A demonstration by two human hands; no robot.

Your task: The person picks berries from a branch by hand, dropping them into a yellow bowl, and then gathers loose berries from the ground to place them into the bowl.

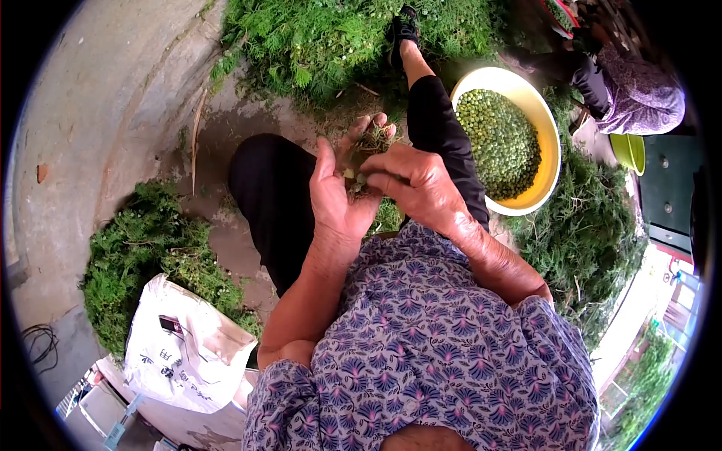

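My left hand (pixel 340 188) is cupped palm up above my lap and holds a small bunch of green stems with pods (pixel 370 141). My right hand (pixel 417 184) lies over it, fingertips pinching a small pale pod (pixel 359 178) in the left palm. Both hands meet between my knees in black trousers (pixel 271 188). To the right stands a yellow bowl (pixel 551 154) filled with shelled green peas (pixel 500 143).
Heaps of green plants lie ahead (pixel 323 37), at left (pixel 143 255) and at right (pixel 587 233). A white printed bag (pixel 184 349) sits at lower left. Another person in a patterned sleeve (pixel 639 94) sits at upper right beside a green bowl (pixel 630 150). Bare concrete (pixel 90 113) at left.
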